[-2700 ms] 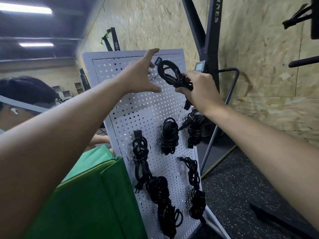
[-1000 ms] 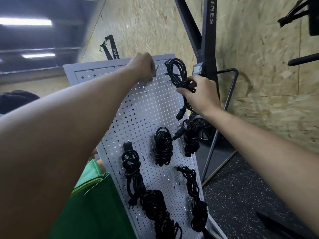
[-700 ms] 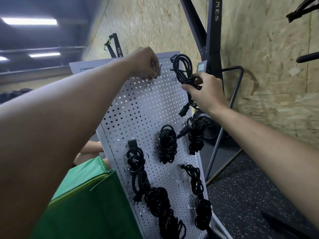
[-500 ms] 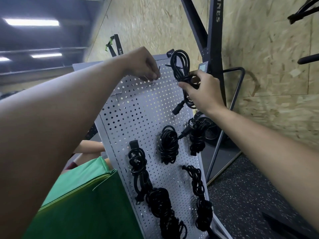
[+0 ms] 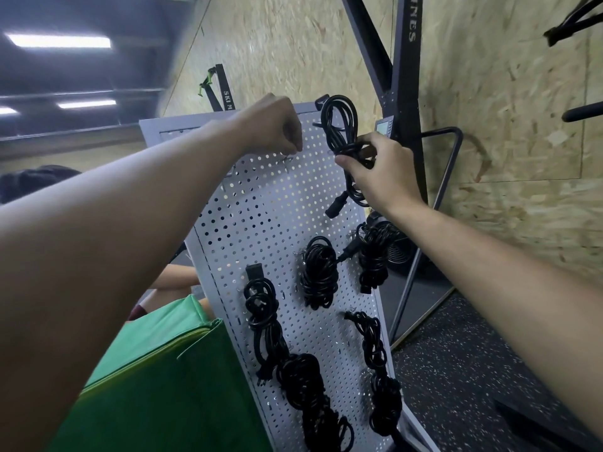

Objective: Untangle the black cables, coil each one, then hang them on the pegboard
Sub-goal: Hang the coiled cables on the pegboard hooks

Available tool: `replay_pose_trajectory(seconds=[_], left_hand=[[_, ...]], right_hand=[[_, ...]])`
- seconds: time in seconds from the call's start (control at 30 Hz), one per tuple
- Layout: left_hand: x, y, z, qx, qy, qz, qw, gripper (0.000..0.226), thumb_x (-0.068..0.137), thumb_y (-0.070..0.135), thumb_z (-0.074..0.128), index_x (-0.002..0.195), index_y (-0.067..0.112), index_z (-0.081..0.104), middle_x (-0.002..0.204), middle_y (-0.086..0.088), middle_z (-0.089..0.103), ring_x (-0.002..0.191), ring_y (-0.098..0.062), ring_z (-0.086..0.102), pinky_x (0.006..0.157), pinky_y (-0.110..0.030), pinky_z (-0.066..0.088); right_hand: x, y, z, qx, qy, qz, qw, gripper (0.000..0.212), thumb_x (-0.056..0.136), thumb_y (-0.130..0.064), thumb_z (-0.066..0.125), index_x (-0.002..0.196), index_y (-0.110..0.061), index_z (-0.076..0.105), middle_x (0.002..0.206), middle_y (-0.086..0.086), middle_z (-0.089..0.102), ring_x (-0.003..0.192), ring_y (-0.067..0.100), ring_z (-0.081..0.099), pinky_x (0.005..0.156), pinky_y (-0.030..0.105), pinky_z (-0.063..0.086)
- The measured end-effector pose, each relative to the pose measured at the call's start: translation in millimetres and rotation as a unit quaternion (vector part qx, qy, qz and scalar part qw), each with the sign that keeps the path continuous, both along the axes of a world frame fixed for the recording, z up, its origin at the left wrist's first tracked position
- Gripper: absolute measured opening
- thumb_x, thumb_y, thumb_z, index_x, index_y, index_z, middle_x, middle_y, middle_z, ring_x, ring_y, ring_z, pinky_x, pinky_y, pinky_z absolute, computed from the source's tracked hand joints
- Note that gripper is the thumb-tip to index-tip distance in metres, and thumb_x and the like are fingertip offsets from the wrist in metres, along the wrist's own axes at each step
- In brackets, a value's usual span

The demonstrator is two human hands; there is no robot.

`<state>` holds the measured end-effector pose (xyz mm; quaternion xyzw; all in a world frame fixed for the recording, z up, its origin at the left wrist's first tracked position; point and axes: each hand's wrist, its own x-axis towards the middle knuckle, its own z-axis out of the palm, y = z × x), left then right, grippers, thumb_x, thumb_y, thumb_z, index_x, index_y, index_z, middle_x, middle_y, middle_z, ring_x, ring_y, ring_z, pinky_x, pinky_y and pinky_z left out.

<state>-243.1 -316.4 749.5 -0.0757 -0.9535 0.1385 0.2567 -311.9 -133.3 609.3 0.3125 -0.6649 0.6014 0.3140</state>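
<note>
Grey pegboard [image 5: 261, 216] stands tilted, with several coiled black cables [image 5: 318, 272] hanging on it below the left hand [image 5: 274, 125] and right hand [image 5: 381, 171]. There's a metal hook [image 5: 287, 161] right at the left hand's fingertips.

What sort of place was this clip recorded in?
Likely a gym or training room: speckled rubber floor, a tall black machine frame with a small monitor, and a fan flywheel at its base, against chipboard walls.

A chipboard wall [image 5: 489, 158] filled the far and right side, and a tall black machine frame [image 5: 408, 76] with a small display [image 5: 384, 127] stood against it. The floor [image 5: 456, 370] at the near right was dark speckled rubber, and a green padded mat [image 5: 169, 386] lay near left. Far left, strip lights [image 5: 58, 42] glowed on a dim ceiling.
</note>
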Motion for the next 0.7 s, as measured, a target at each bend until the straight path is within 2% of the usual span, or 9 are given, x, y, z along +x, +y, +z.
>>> replay_pose_trajectory(seconds=[0.07,0.2,0.27,0.37,0.43,0.5,0.6,0.7], left_hand=[[0,-2,-1,0.015,0.015,0.002,1.000,0.014,0.084,0.011,0.084,0.098,0.013,0.084,0.089,-0.001,0.079,0.082,-0.010,0.069,0.080,-0.024,0.049],[0,-2,-3,0.032,0.010,0.020,0.999,0.018,0.086,0.013,0.083,0.105,0.013,0.084,0.097,-0.003,0.080,0.088,-0.011,0.069,0.085,-0.026,0.050],[2,-1,-2,0.053,-0.003,0.030,0.998,0.021,0.089,0.012,0.080,0.109,0.013,0.083,0.100,-0.001,0.079,0.086,-0.008,0.066,0.088,-0.026,0.050],[6,-2,0,0.092,-0.026,0.047,0.994,0.027,0.092,0.012,0.076,0.118,0.017,0.080,0.092,0.005,0.075,0.074,0.000,0.062,0.089,-0.027,0.052],[6,-5,-1,0.133,-0.037,0.053,0.989,0.036,0.093,0.015,0.075,0.129,0.016,0.074,0.095,0.005,0.078,0.080,-0.007,0.070,0.092,-0.031,0.056],[6,-10,-2,0.210,-0.058,0.053,0.974,0.049,0.092,0.013,0.075,0.140,0.009,0.065,0.103,0.000,0.080,0.092,-0.016,0.077,0.090,-0.037,0.061],[7,-13,-3,0.296,-0.083,0.033,0.951,0.041,0.093,0.004,0.072,0.133,-0.001,0.066,0.114,-0.010,0.077,0.104,-0.025,0.076,0.091,-0.041,0.063],[10,-12,-6,0.352,-0.089,0.022,0.931,0.049,0.095,0.001,0.068,0.142,0.006,0.057,0.112,-0.010,0.078,0.107,-0.026,0.075,0.097,-0.046,0.061]], right_hand=[[1,-1,-2,0.006,0.002,0.001,1.000,0.037,0.091,-0.038,0.079,0.117,-0.013,0.071,0.098,-0.004,0.072,0.075,0.010,0.069,0.077,0.030,0.060],[8,-4,-3,0.019,0.018,0.017,1.000,0.037,0.092,-0.039,0.078,0.117,-0.014,0.070,0.097,-0.009,0.069,0.079,0.012,0.069,0.081,0.033,0.060],[12,-6,-2,0.007,0.034,0.016,0.999,0.036,0.092,-0.037,0.078,0.117,-0.013,0.070,0.095,-0.011,0.067,0.082,0.011,0.068,0.083,0.025,0.056],[16,-12,6,-0.014,0.051,0.001,0.999,0.037,0.092,-0.035,0.079,0.119,-0.011,0.070,0.092,-0.012,0.066,0.090,0.006,0.065,0.077,0.003,0.042],[16,-16,11,-0.011,0.045,0.002,0.999,0.039,0.091,-0.035,0.079,0.119,-0.010,0.070,0.093,-0.011,0.067,0.089,0.006,0.064,0.074,0.001,0.041],[16,-20,14,0.011,0.041,0.007,0.999,0.037,0.091,-0.036,0.079,0.117,-0.011,0.070,0.094,-0.009,0.068,0.086,0.005,0.064,0.071,0.001,0.042],[16,-29,12,0.047,0.030,0.015,0.998,0.029,0.091,-0.034,0.080,0.109,-0.012,0.073,0.090,-0.006,0.069,0.080,0.004,0.063,0.066,0.003,0.043],[16,-37,12,0.058,0.028,0.013,0.998,0.028,0.091,-0.033,0.079,0.108,-0.011,0.075,0.092,-0.004,0.070,0.081,0.007,0.062,0.066,0.003,0.042]])
